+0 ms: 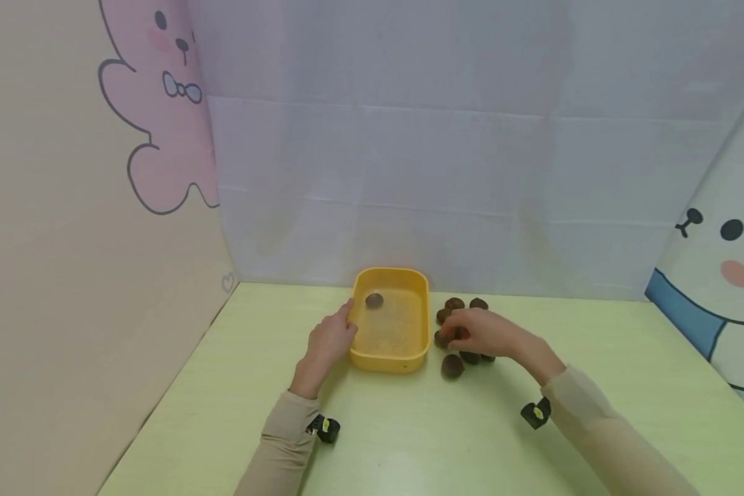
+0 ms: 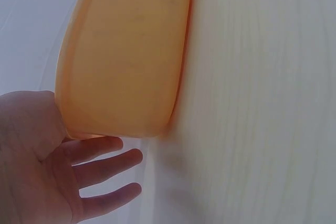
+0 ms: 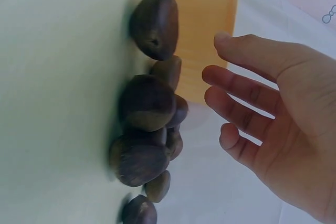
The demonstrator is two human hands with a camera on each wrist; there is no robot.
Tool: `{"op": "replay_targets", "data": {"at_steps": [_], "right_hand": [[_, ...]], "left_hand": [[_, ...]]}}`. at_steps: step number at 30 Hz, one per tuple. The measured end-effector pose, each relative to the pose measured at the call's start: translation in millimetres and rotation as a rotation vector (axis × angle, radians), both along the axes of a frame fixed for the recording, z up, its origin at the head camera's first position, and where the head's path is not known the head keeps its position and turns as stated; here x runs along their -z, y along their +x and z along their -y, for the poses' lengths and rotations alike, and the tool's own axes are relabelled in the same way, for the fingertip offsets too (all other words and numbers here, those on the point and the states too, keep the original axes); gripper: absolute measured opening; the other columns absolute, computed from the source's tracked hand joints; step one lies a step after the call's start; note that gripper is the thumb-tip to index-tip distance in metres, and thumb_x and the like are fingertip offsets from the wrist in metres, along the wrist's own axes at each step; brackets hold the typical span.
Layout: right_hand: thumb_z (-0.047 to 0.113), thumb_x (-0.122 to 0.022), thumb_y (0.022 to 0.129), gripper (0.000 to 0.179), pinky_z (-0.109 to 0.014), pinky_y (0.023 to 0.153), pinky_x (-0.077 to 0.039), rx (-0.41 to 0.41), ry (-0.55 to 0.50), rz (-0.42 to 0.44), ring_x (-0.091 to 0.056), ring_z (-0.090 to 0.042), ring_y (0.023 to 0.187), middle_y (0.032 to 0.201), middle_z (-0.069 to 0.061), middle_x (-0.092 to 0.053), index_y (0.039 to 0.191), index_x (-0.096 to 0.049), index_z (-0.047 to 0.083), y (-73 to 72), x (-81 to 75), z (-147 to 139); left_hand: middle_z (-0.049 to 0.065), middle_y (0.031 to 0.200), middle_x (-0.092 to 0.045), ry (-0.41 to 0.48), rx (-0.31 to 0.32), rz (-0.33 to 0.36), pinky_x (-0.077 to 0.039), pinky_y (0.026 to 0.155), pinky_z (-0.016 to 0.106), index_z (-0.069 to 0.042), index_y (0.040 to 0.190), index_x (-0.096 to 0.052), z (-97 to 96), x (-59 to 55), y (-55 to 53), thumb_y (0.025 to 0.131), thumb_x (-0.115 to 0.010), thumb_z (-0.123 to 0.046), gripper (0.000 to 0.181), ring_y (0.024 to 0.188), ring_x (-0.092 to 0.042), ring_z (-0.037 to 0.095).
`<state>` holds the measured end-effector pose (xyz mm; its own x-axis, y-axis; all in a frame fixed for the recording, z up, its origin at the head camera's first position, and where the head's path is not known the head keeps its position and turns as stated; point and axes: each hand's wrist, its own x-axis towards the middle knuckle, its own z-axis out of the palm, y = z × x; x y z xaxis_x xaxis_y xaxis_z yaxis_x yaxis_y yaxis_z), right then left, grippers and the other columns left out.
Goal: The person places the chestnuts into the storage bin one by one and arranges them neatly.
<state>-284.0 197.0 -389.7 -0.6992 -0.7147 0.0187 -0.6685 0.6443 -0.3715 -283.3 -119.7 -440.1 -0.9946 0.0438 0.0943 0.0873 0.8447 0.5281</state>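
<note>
A yellow plastic box [image 1: 389, 364] stands on the table with one brown chestnut [image 1: 375, 301] inside, toward its far left. My left hand [image 1: 333, 337] holds the box's left rim; in the left wrist view three fingers [image 2: 107, 169] extend beside the box's end, while the thumb is hidden. Right of the box lies a loose group of several chestnuts [image 3: 147, 103]. Over this group is my right hand [image 1: 486, 333], its fingers loosely bent. Nothing shows between its thumb and fingers in the right wrist view, where the fingertips point toward the chestnuts and the box.
The pale yellow-green table [image 1: 403, 434] meets a white cloth backdrop [image 1: 446, 172] just behind the box. Side panels with cartoon animals stand left and right. One chestnut [image 1: 452, 366] lies at the near edge of the group. Each wrist wears a small black camera [image 1: 536, 413].
</note>
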Motion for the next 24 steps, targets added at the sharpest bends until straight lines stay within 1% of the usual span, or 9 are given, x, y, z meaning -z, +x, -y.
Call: {"op": "replay_targets", "data": {"at_steps": [2,4,6,12,16,20,24], "right_hand": [[0.015,-0.07,0.09,0.021,-0.03,0.078,-0.054,-0.001,0.01,0.0,-0.065,-0.012,0.085,0.106,-0.002,-0.071,0.11,-0.072,0.01,3.9,3.8,-3.0],[0.015,-0.07,0.09,0.022,-0.03,0.077,-0.053,-0.009,0.014,-0.006,-0.066,-0.016,0.087,0.107,-0.003,-0.07,0.111,-0.072,0.01,7.6,7.0,-5.8],[0.017,-0.071,0.09,0.022,-0.029,0.076,-0.052,-0.015,0.017,-0.014,-0.065,-0.018,0.087,0.107,-0.002,-0.068,0.111,-0.072,0.01,11.2,10.4,-8.5],[0.02,-0.074,0.088,0.025,-0.023,0.068,-0.046,-0.016,0.034,-0.029,-0.054,-0.007,0.075,0.103,0.001,-0.063,0.113,-0.071,0.015,18.7,21.4,-14.6],[0.018,-0.076,0.085,0.031,-0.021,0.067,-0.043,-0.041,0.021,-0.061,-0.05,-0.007,0.071,0.102,0.001,-0.061,0.115,-0.07,0.014,21.2,28.2,-15.4],[0.016,-0.077,0.083,0.038,-0.022,0.07,-0.043,-0.053,0.02,-0.072,-0.052,-0.01,0.079,0.107,0.0,-0.061,0.119,-0.069,0.014,21.8,34.0,-15.3],[0.015,-0.078,0.081,0.043,-0.025,0.074,-0.046,-0.035,0.053,-0.064,-0.055,-0.013,0.088,0.11,0.002,-0.06,0.123,-0.068,0.014,22.2,37.0,-14.9]], "left_hand": [[0.005,0.065,-0.048,-0.001,-0.001,0.003,-0.033,0.047,0.029,-0.014,0.153,-0.04,0.1,0.0,0.0,0.097,-0.049,-0.018,0.057,0.05,-0.039,0.017],[0.004,0.064,-0.047,-0.001,-0.002,0.006,-0.033,0.047,0.029,-0.015,0.153,-0.04,0.4,0.0,0.2,0.097,-0.049,-0.018,0.057,0.05,-0.039,0.016],[0.004,0.065,-0.047,0.0,0.0,0.005,-0.033,0.047,0.029,-0.014,0.153,-0.04,0.5,0.3,0.1,0.097,-0.049,-0.018,0.057,0.05,-0.039,0.016],[0.005,0.066,-0.048,0.004,0.008,-0.002,-0.032,0.047,0.029,-0.013,0.153,-0.04,0.3,0.0,1.3,0.097,-0.049,-0.017,0.057,0.05,-0.039,0.017],[0.006,0.067,-0.049,0.006,0.002,-0.002,-0.032,0.046,0.029,-0.013,0.153,-0.04,0.0,-1.5,1.8,0.097,-0.049,-0.017,0.056,0.05,-0.038,0.017],[0.006,0.067,-0.049,0.004,0.0,-0.001,-0.032,0.046,0.029,-0.014,0.153,-0.04,-0.2,-1.6,1.2,0.097,-0.049,-0.016,0.056,0.05,-0.038,0.016],[0.006,0.067,-0.05,0.0,-0.001,0.002,-0.033,0.046,0.029,-0.014,0.153,-0.04,-0.5,-1.1,0.7,0.097,-0.049,-0.017,0.056,0.05,-0.039,0.016]]}}
